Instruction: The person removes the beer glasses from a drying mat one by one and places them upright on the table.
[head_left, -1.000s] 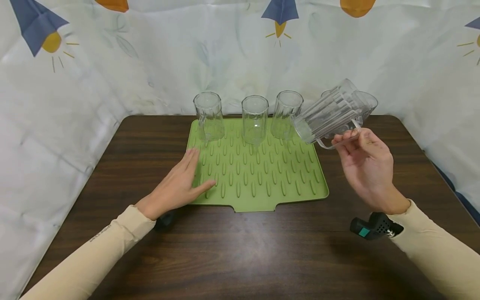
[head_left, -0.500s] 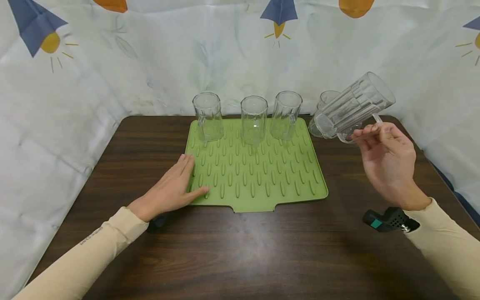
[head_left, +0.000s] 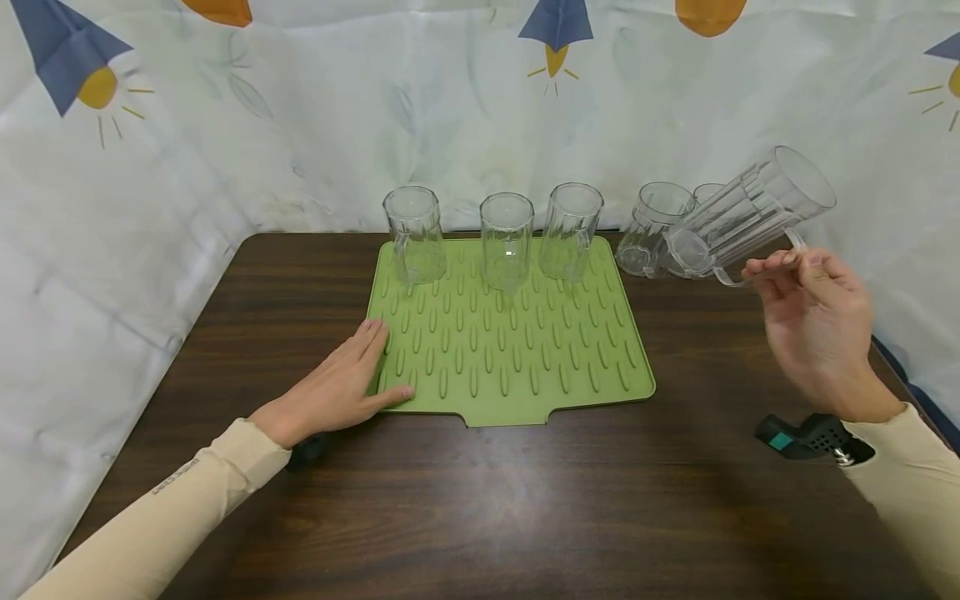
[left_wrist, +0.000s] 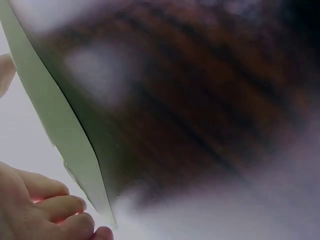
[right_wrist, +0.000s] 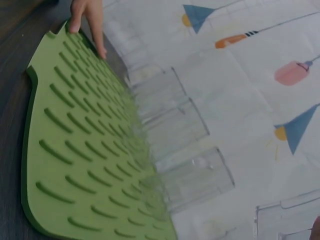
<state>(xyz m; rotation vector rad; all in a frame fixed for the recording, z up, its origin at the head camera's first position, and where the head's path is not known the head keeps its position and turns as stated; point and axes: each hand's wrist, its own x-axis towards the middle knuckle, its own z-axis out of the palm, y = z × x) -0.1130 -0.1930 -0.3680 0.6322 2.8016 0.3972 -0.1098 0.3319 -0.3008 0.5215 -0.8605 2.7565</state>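
My right hand [head_left: 817, 337] pinches the handle of a clear glass mug [head_left: 753, 212], held in the air at the right, tilted with its rim up and rightward. Part of this mug shows at the lower right of the right wrist view. Left of centre, my left hand [head_left: 330, 387] lies with straight fingers on the left edge of a green ridged drying mat [head_left: 517, 358]. Along the mat's back edge stand three clear mugs upright: a left mug [head_left: 416, 242], a middle mug [head_left: 507, 246] and a right mug [head_left: 572, 237].
Off the mat's back right corner stands another clear glass [head_left: 652, 225]. A further glass [head_left: 707, 192] shows beside it, mostly hidden behind the held mug. The dark wooden table [head_left: 495, 517] ends at a white patterned curtain [head_left: 322, 125] at the back and sides.
My right hand has carried the tilted mug rightward, uncovering the glasses behind it. My left hand has slid slightly down and left along the mat's edge.
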